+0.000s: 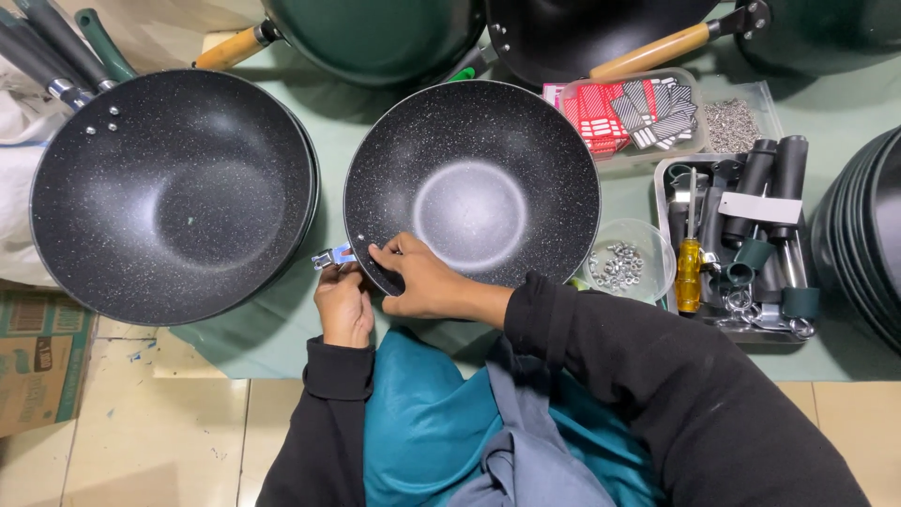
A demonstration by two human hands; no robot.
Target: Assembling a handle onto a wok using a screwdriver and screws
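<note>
Speckled black round wok is set mouth-up on the green-covered worktop, its near rim pinched by the right hand. A small silver metal bracket is gripped in the closed left hand, long axis lying left-right, pointing at the rim. A handled wok stack crowds the left; a clear bowl of nuts and tray of black handles sit right.
</note>
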